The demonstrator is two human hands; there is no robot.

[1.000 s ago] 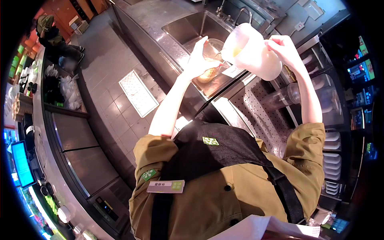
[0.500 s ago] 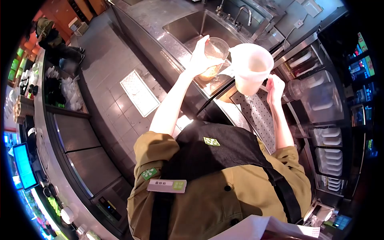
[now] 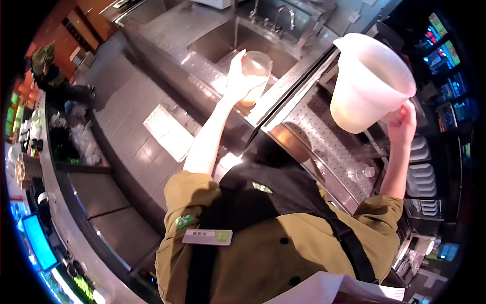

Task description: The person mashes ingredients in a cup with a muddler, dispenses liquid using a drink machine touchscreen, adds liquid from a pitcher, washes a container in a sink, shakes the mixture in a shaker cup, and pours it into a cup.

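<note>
My left hand is wrapped round a clear cup with pale tan contents near its bottom, over the near edge of the steel sink. On the right, my right hand grips a large white translucent pitcher at its far right side. The pitcher leans, its wide mouth facing up and right and its spout pointing to the upper left. It hangs above a perforated steel tray. Whatever the pitcher contains cannot be made out.
A faucet stands behind the sink. Clear plastic ware lies on the perforated surface. White containers are stacked at the right. Another person is at the far upper left, beyond a counter with a lit screen.
The pitcher has moved away from the cup to the right, in my right hand. My left hand still holds the cup. The whole view has shifted and turned slightly.
</note>
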